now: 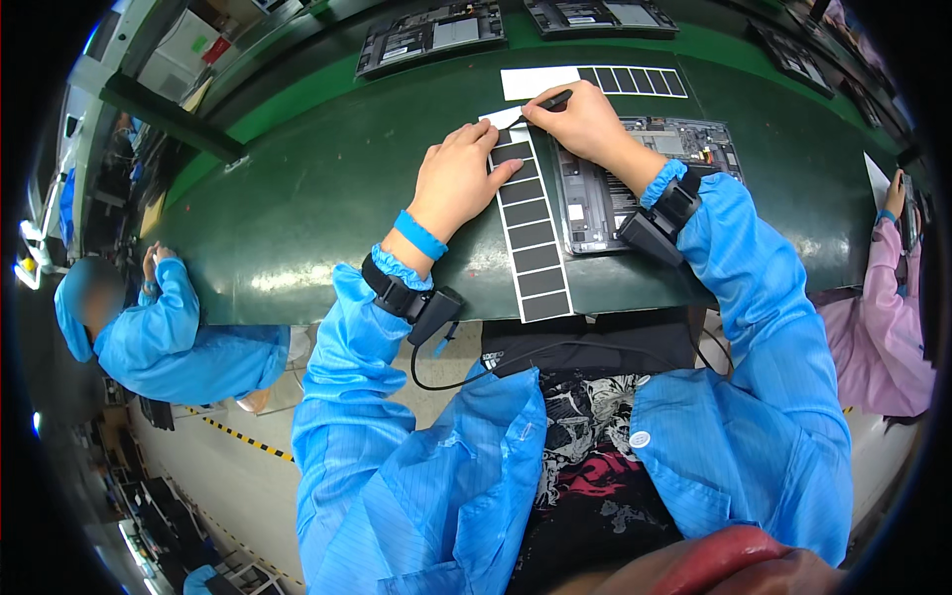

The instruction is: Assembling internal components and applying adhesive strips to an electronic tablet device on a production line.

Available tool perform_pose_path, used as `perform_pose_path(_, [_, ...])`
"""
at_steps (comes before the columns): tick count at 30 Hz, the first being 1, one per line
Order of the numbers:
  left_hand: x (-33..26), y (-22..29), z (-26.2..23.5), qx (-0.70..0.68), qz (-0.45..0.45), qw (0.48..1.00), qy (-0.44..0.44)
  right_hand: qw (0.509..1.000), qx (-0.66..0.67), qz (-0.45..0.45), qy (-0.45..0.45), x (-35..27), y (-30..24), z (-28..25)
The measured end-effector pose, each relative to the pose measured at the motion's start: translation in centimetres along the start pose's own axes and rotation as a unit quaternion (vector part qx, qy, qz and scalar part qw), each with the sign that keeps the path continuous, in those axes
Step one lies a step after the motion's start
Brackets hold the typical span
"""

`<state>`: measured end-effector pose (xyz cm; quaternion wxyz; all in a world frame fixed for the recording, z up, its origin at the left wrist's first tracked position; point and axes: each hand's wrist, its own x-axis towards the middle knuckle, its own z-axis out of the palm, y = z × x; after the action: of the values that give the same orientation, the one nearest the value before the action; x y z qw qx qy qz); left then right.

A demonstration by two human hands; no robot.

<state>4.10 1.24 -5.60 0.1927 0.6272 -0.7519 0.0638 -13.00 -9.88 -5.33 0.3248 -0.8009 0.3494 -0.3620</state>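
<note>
A white backing strip with a row of black rectangular stickers (535,233) runs lengthwise on the green bench in front of me. My left hand (458,178) lies over its far end, fingers stretched out and thumb resting on one of the black pieces. In my right hand (585,124) is a slim black pen-shaped tool (557,100), pinched between fingers and thumb. Its thin tip points at the strip's far end, close to my left fingertips; the exact contact is too small to tell. Under my right forearm sits an opened laptop base (595,213) with bare inner parts, partly covered by the arm.
Another sticker strip (635,79) lies crosswise beyond my right hand. Farther back are opened laptop bases (431,40) on the green bench (327,188). A person in blue (169,337) sits at the left, one in pink (883,337) at the right. A black cable (421,382) hangs from my left wrist.
</note>
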Motion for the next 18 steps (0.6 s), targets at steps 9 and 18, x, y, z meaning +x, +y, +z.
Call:
perform_pose_path(9, [0.4,1.0,-0.4,0.015,-0.005,1.0,-0.022,0.967,0.255,-0.006,0.001,-1.2,-1.7,-3.4])
perform_pose_path(18, [4.7,8.6,-4.5,-0.229,0.041,0.966,-0.116,0.971,0.201,0.121,0.045,-6.5,5.1,-20.1])
